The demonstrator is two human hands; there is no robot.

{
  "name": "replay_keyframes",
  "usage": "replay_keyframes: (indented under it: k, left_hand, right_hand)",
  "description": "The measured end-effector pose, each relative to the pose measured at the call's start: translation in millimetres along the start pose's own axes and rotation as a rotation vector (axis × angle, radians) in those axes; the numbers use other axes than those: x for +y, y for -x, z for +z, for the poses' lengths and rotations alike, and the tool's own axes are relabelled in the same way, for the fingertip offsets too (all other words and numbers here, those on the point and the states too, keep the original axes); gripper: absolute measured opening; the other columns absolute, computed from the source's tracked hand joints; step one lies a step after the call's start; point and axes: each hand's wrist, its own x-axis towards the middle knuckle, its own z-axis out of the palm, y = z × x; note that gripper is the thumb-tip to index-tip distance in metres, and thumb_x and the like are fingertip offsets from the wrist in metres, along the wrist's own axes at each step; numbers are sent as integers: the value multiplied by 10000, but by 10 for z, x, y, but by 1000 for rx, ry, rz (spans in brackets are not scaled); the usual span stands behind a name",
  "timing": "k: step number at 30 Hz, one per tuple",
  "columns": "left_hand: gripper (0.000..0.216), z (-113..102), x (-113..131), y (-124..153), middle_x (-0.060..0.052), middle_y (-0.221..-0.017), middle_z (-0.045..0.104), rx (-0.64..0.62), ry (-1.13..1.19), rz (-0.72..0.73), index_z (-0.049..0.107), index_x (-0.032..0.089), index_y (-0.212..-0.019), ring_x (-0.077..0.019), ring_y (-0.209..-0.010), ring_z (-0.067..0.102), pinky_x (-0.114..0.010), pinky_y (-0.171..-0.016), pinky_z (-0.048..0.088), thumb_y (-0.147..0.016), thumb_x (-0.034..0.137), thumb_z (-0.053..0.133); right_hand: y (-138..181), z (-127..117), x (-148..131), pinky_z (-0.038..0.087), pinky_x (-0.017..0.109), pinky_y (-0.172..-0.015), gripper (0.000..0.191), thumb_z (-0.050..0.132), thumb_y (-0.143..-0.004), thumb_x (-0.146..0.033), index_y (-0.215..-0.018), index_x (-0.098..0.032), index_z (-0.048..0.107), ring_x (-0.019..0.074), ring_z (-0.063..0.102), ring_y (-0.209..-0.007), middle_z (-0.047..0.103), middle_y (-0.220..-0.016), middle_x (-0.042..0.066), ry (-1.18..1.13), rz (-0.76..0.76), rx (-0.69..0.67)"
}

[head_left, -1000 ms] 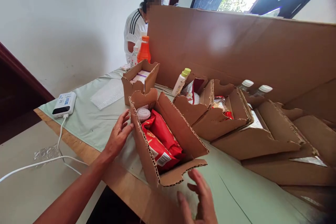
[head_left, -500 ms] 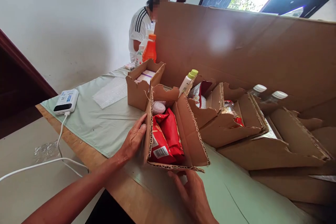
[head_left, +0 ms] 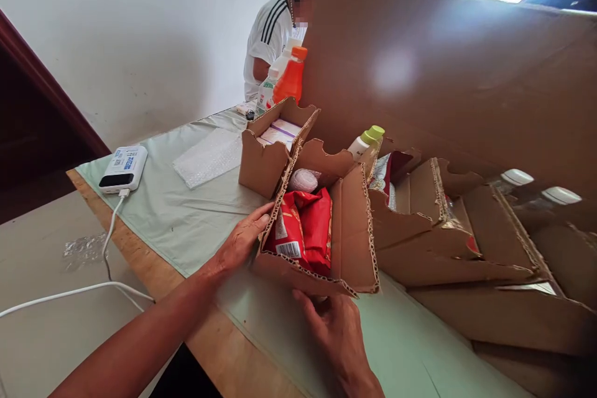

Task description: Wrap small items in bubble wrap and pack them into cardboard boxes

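Note:
An open cardboard box (head_left: pixel 357 233) sits in front of me, tilted a little. Inside are red packets (head_left: pixel 314 227), one showing a barcode, and a pale pink rolled item (head_left: pixel 303 180) at the far end. My left hand (head_left: pixel 240 239) lies against the box's left wall, thumb on the outside, its fingertips partly hidden. Under the front edge, my right hand (head_left: pixel 338 329) grips the box from below, fingers curled and mostly out of sight. Just beyond the left wall stands a smaller cardboard box (head_left: pixel 263 165) with white and purple packs.
More cardboard bins (head_left: pixel 466 261) line the right side, before a tall cardboard panel (head_left: pixel 420 62). Bottles, one orange (head_left: pixel 291 78), stand behind. Bubble wrap (head_left: pixel 209 155) and a white power bank (head_left: pixel 124 168) with a cable lie on the left. A person (head_left: pixel 275 37) sits at the far end.
The view has turned, so the surroundings sit farther right. Held in both hands, the box with red packets has shifted left relative to the bins, closer to the smaller box.

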Motion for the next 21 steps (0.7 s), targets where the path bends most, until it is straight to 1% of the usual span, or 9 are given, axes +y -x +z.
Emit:
replay_keyframes:
  k: [2,5,7,9,12,15,17,21]
  left_hand:
    - [608,-14,-4,1,-57,-1449,630,-26,-1,14,636,206,-1375,-331,-1396,512,-457,-1197,385,-896,581,633]
    - [622,-35,-52,-4,-40,-1516,565,-74,27,52,562,231,-1458,-309,-1450,455,-449,-1230,340,-965,606,513]
    - [627,-57,-83,-15,-20,-1540,539,-102,61,69,540,262,-1479,-296,-1481,413,-446,-1247,314,-978,631,463]
    - [632,-78,-94,-25,-15,-1548,529,-121,52,75,544,271,-1475,-293,-1495,392,-448,-1252,306,-979,650,446]
    - [662,-90,-89,-17,-40,-1585,482,-85,-76,84,532,242,-1482,-304,-1514,351,-459,-1265,269,-964,651,485]
    - [732,-73,-114,14,-74,-1640,389,-2,-195,65,452,219,-1534,-314,-1533,307,-480,-1276,222,-938,635,544]
    - [764,-58,-144,34,-90,-1660,343,31,-232,17,396,220,-1563,-321,-1531,311,-499,-1265,237,-931,618,557]
    - [777,-46,-162,42,-113,-1658,341,13,-293,-42,369,204,-1572,-321,-1523,329,-514,-1251,263,-921,580,565]
  right_hand:
    - [-83,16,-46,425,268,-429,379,615,-815,-543,-726,-183,691,159,571,-434,685,-592,52,-9,10,14]
    - [-198,32,-105,428,274,-460,362,580,-841,-530,-710,-201,655,173,607,-468,695,-598,55,7,37,-65]
    - [-276,48,-130,423,280,-482,362,563,-851,-532,-716,-205,642,184,628,-488,708,-612,62,47,49,-92]
    - [-374,75,-146,413,286,-503,356,546,-857,-525,-745,-202,646,198,652,-518,722,-633,71,126,51,-88]
    - [-587,130,-168,397,297,-544,340,526,-875,-484,-798,-189,676,225,687,-586,741,-668,90,261,68,-67]
    - [-862,182,-195,393,313,-594,338,524,-899,-431,-905,-151,714,261,718,-690,773,-791,136,341,116,-33]
    - [-1035,207,-211,390,321,-612,348,525,-920,-415,-960,-131,723,282,725,-740,778,-862,161,386,154,-13]
    - [-1250,255,-202,379,323,-618,378,508,-964,-434,-951,-139,744,290,718,-747,770,-865,173,446,211,16]
